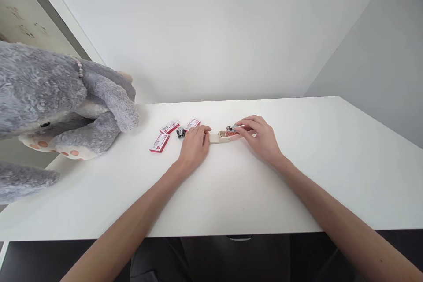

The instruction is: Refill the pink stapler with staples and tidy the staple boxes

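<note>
A cream and pink stapler [220, 137] lies opened out lengthwise on the white table, between my two hands. My left hand [194, 144] is closed over its cream left end, fingers bent around it. At the other end my right hand [261, 135] grips the pinkish part, with thumb and fingers close to a small silver metal piece [232, 129]. The fingers hide much of both ends. Just left of my left hand sits a small black and silver object [180, 132], its kind unclear.
Three small red and white boxes lie left of my left hand: one at the back [169, 127], one nearer me [160, 143], one partly behind the hand [192, 124]. A large grey plush toy [99, 92] occupies the table's left end. A white wall [214, 31] stands behind.
</note>
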### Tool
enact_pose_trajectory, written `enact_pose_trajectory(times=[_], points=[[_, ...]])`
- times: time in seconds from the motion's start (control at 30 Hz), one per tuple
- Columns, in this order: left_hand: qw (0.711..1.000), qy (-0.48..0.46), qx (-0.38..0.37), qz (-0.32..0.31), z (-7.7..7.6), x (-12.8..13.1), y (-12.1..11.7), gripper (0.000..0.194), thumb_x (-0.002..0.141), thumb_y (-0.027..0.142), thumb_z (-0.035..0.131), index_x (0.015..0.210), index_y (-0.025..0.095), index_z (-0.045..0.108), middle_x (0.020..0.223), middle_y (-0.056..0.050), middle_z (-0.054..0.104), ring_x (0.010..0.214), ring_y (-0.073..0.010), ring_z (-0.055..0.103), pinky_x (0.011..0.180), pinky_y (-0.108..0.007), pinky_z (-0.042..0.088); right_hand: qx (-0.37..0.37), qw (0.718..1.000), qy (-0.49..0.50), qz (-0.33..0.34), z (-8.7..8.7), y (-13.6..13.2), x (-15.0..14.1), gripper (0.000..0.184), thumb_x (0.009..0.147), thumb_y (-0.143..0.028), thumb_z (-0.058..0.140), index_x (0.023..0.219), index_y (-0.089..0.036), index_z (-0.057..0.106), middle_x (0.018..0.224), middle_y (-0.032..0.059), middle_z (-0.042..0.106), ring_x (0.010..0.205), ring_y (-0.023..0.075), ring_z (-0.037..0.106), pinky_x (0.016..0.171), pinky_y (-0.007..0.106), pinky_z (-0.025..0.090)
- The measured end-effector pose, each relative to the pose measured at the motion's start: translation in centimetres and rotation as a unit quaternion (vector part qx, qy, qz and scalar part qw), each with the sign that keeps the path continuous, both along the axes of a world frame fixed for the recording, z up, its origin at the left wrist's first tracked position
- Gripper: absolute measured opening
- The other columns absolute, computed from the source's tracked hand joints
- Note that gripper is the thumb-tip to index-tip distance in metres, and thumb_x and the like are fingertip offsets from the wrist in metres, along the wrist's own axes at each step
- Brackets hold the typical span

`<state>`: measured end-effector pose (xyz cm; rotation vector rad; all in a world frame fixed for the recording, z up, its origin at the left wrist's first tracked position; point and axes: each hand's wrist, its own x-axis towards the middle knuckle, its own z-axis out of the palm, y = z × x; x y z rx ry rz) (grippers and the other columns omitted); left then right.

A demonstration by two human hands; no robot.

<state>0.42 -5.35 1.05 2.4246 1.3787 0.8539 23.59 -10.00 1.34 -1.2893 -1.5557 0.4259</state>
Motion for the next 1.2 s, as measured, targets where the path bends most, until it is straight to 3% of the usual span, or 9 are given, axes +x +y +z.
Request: enact_pose_trajectory(times=[0.5, 0.83, 1.03, 1.2], points=[[1.0, -0.012, -0.009, -0.009, -0.15, 0.0, 0.02, 0.023, 0.103, 0.025, 0.041, 0.116, 0.022, 0.059, 0.114, -0.008, 0.071, 0.109, -0.0275, 0.063, 0.099, -0.046, 0.047, -0.007, 0.999, -0.031, 0.006, -0.48, 0.29, 0.28, 0.028, 0.096, -0.056, 0.061, 0.102, -0.035, 0.079, 0.11, 0.0078, 0.067, 0.114, 0.0292, 0.057, 0.083, 0.048, 0.063], [1.0, -0.013, -0.013, -0.01, -0.1, 0.03, -0.04, 0.024, 0.103, 0.022, 0.039, 0.116, 0.021, 0.06, 0.118, -0.008, 0.071, 0.113, -0.0276, 0.062, 0.101, -0.046, 0.047, 0.002, 0.997, -0.074, -0.005, -0.55, 0.16, 0.2, 0.032, 0.103, -0.051, 0.051, 0.109, -0.036, 0.079, 0.111, 0.0072, 0.068, 0.116, 0.0296, 0.054, 0.087, 0.05, 0.058], [1.0, -0.006, -0.013, -0.016, -0.04, 0.05, -0.08, 0.025, 0.101, 0.02, 0.039, 0.115, 0.021, 0.06, 0.116, -0.008, 0.07, 0.112, -0.0273, 0.062, 0.1, -0.045, 0.047, -0.017, 0.999, -0.023, -0.039, -0.37, 0.33, 0.28, 0.041, 0.104, -0.056, 0.043, 0.111, -0.029, 0.073, 0.114, 0.0085, 0.071, 0.113, 0.0289, 0.062, 0.084, 0.046, 0.056], [0.999, -0.003, -0.012, -0.035, -0.16, 0.06, -0.02, 0.026, 0.101, 0.019, 0.038, 0.114, 0.022, 0.06, 0.114, -0.008, 0.07, 0.108, -0.0264, 0.063, 0.099, -0.045, 0.047, -0.101, 0.986, 0.115, -0.064, -0.49, 0.75, 0.97, 0.045, 0.099, -0.061, 0.052, 0.13, -0.029, 0.062, 0.117, 0.0086, 0.074, 0.11, 0.0277, 0.07, 0.096, 0.049, 0.053]])
